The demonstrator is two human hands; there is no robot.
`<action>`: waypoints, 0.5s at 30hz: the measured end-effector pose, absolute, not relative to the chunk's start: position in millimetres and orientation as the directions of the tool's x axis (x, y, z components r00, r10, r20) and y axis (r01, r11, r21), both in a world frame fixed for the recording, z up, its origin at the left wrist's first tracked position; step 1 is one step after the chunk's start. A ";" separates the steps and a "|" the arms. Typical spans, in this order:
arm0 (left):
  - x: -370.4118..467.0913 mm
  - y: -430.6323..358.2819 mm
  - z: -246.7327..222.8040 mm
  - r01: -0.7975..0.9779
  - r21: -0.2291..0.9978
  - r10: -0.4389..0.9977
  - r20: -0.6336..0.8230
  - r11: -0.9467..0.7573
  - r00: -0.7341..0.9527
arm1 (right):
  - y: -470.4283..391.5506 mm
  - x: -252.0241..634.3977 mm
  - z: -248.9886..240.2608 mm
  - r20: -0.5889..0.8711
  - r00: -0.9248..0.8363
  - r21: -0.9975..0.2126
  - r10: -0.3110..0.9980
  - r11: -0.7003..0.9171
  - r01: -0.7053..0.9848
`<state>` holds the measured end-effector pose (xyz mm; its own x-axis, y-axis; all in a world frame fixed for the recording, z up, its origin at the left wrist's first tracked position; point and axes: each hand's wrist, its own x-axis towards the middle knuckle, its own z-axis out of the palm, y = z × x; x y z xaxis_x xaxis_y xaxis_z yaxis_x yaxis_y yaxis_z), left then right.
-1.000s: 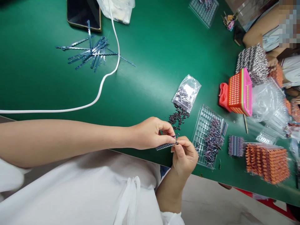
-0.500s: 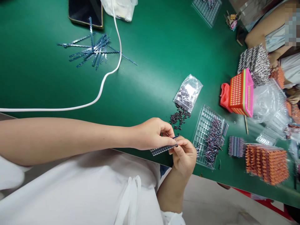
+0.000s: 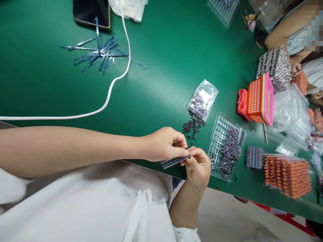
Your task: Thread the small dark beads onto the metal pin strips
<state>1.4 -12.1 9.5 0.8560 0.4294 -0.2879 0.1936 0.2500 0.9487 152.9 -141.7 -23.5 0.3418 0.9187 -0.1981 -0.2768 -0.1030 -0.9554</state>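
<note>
green tabletop (image 3: 161, 60) | pale floor (image 3: 219, 218) below its edge | soft overhead sheen

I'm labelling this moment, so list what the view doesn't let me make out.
- Dark strip, head view: partly covered by the left hand.
- Right hand, head view: its hold is hidden by its own fingers.
- Black-screened device, head view: far end cut off by the top edge.
- Dark beads, head view: single shapes too small to tell.

We find nothing legible here — no word, number or brand we can read. On the clear plastic bag (image 3: 202, 102) sits a pale patch (image 3: 205, 96) — whether label or glare, we cannot tell.
</note>
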 end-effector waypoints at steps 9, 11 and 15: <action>2.3 -13.0 10.1 0.218 0.955 0.445 -0.288 0.203 0.848 | -141.8 151.9 -26.9 -0.137 0.364 -0.970 0.921 -0.050 -0.238; 2.4 -12.8 9.8 0.215 0.958 0.458 -0.280 0.189 0.844 | -141.4 150.5 -27.0 -0.118 0.389 -0.978 0.914 -0.038 -0.206; 2.3 -11.9 9.3 0.213 0.962 0.465 -0.269 0.170 0.843 | -141.4 148.7 -27.0 -0.102 0.411 -0.984 0.906 -0.031 -0.177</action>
<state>2.3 -11.9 9.3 0.8434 0.4650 -0.2690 0.2132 0.1699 0.9621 148.7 -141.4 -27.0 0.4107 0.9060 -0.1020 -0.1766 -0.0307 -0.9838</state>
